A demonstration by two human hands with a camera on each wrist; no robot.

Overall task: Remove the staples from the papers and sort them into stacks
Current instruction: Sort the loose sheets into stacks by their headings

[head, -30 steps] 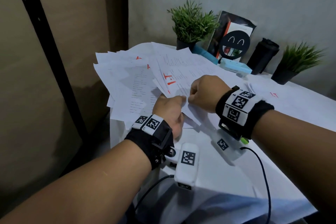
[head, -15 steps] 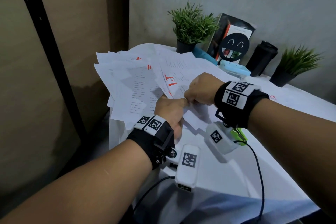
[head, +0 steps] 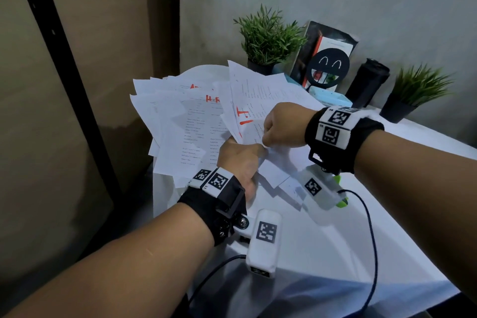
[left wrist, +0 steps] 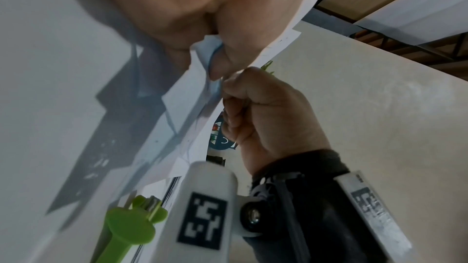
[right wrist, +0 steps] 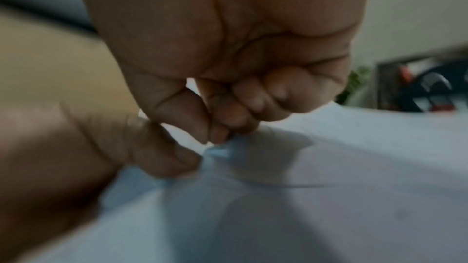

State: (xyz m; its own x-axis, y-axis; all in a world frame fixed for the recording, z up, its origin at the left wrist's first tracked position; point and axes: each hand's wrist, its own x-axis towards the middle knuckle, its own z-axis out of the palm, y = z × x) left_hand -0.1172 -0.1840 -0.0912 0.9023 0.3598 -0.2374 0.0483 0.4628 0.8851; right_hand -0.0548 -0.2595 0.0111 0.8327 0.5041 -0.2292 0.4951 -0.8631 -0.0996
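A stapled bundle of printed papers (head: 254,100) with red "I.T" marks is tipped up off the white table (head: 322,240). My left hand (head: 258,153) pinches its near corner between thumb and fingers; the wrist view shows that corner (left wrist: 202,51) crumpled under the left thumb (left wrist: 225,61). My right hand (head: 265,140) is curled into a fist just above, with thumb and forefinger (right wrist: 217,133) nipping the same paper corner (right wrist: 222,151). The two hands touch there. No staple can be made out.
Loose sheets (head: 178,121) fan over the table's left end and overhang its edge. Behind stand two potted plants (head: 268,39) (head: 415,90), a black smiley stand (head: 327,70), a black tumbler (head: 366,82) and a light blue case (head: 327,94). More sheets lie under my right arm.
The bundle's far end has tipped up higher. My right hand has slid a little left and closed in on the corner that my left hand keeps pinching.
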